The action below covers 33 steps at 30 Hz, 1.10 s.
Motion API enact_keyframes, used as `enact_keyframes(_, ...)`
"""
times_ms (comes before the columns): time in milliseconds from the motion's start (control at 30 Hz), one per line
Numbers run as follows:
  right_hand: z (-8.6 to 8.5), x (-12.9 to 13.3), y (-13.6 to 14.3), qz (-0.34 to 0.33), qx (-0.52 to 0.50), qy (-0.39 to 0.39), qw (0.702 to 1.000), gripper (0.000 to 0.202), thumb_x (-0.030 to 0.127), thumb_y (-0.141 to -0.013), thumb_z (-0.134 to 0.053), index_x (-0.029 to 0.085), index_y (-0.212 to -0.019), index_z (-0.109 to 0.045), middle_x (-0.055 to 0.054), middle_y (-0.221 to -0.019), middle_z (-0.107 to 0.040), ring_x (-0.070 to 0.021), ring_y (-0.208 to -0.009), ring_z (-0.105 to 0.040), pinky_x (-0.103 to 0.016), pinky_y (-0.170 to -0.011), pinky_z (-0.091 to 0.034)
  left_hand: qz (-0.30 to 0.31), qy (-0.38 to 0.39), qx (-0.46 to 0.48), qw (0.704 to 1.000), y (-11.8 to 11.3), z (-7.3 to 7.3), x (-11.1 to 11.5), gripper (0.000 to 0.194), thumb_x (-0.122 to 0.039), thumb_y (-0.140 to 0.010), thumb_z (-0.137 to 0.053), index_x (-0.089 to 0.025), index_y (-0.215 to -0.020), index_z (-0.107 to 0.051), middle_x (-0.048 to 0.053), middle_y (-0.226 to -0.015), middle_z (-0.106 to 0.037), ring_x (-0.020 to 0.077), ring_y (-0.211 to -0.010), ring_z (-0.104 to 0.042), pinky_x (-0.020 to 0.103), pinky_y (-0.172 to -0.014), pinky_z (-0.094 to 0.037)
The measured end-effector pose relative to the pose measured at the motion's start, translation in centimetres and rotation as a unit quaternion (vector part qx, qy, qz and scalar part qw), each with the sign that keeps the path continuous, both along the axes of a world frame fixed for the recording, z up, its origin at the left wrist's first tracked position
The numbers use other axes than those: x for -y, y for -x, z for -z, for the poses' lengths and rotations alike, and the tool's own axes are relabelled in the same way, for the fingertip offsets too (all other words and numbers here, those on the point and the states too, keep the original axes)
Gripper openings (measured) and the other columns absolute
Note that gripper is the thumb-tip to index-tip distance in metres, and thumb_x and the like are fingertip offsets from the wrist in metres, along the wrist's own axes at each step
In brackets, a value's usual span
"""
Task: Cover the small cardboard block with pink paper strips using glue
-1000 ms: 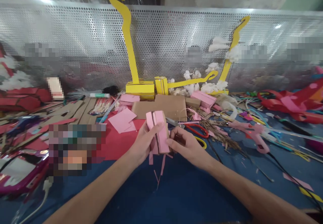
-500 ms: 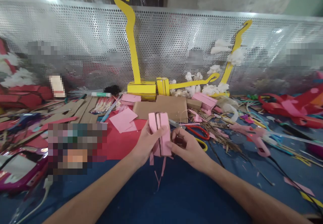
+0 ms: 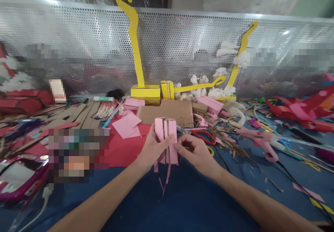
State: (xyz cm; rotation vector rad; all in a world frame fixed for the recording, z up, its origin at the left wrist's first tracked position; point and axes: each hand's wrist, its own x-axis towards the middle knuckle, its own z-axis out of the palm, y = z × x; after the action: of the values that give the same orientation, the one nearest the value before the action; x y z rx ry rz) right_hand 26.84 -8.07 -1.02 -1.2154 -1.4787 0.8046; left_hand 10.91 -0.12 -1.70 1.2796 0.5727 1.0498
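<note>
A pink paper-covered box [image 3: 161,131] with dark brown lines down its front is held upright above the blue table surface. My left hand [image 3: 156,145] grips it from the left, thumb across the front. My right hand [image 3: 191,150] is at the box's right edge, its thumb and index finger pinched together; anything between them is too small to make out. Thin pink paper strips [image 3: 168,174] hang below the box. Behind the hands lie red-handled scissors [image 3: 206,134], partly hidden, and a piece of brown cardboard [image 3: 167,110].
Yellow hook-topped pieces [image 3: 134,33] stand by a perforated metal panel [image 3: 169,30]. A pink glue gun [image 3: 264,143] with a black cable lies right. Red sheet [image 3: 125,152], pink paper pieces [image 3: 125,124] and cardboard strips [image 3: 86,115] lie left. White fluffy tufts [image 3: 219,92] are at the back.
My right hand's thumb has moved up along the box's right edge, and its fingers have closed into a tighter pinch. The box has shifted slightly right and down.
</note>
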Motion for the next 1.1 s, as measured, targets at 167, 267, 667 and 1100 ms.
enact_keyframes(167, 0.19, -0.03, -0.27, 0.011, 0.016, -0.004, 1.000, 0.032, 0.049, -0.092, -0.067, 0.021, -0.080, -0.057, 0.002, -0.072, -0.053, -0.0138, -0.064, -0.048, -0.027, -0.060, -0.041, 0.004, 0.000, 0.001, 1.000, -0.12, -0.04, 0.00, 0.058, -0.040, -0.078, -0.084, -0.020, -0.124, -0.054, 0.011, -0.117, -0.068, 0.0245, -0.104, -0.067, 0.040, -0.090, -0.055)
enact_keyframes(267, 0.23, -0.11, -0.36, 0.017, 0.020, -0.005, 1.000, 0.033, 0.050, -0.091, -0.068, 0.021, -0.080, -0.057, 0.002, -0.072, -0.053, -0.0139, -0.065, -0.048, -0.027, -0.060, -0.041, 0.007, -0.003, -0.002, 1.000, -0.13, -0.13, 0.08, 0.058, -0.041, -0.079, -0.083, -0.020, -0.124, -0.054, 0.012, -0.120, -0.067, 0.0249, -0.105, -0.067, 0.040, -0.091, -0.055)
enact_keyframes(667, 0.18, -0.25, -0.41, 0.022, 0.027, 0.003, 0.999, 0.033, 0.049, -0.090, -0.070, 0.021, -0.079, -0.057, 0.003, -0.070, -0.053, -0.0128, -0.062, -0.046, -0.026, -0.057, -0.039, 0.014, 0.011, -0.002, 1.000, -0.11, -0.13, 0.23, 0.061, -0.043, -0.081, -0.081, -0.021, -0.129, -0.051, 0.010, -0.117, -0.067, 0.0225, -0.097, -0.068, 0.039, -0.086, -0.057)
enact_keyframes(1100, 0.24, -0.27, -0.66, 0.008, 0.040, 0.010, 0.999, 0.032, 0.047, -0.091, -0.069, 0.020, -0.078, -0.057, 0.003, -0.069, -0.053, -0.0126, -0.062, -0.045, -0.026, -0.058, -0.037, -0.018, 0.010, -0.018, 1.000, -0.03, -0.52, 0.28, 0.065, -0.042, -0.078, -0.083, -0.021, -0.130, -0.050, 0.011, -0.111, -0.069, 0.0242, -0.098, -0.069, 0.038, -0.084, -0.057)
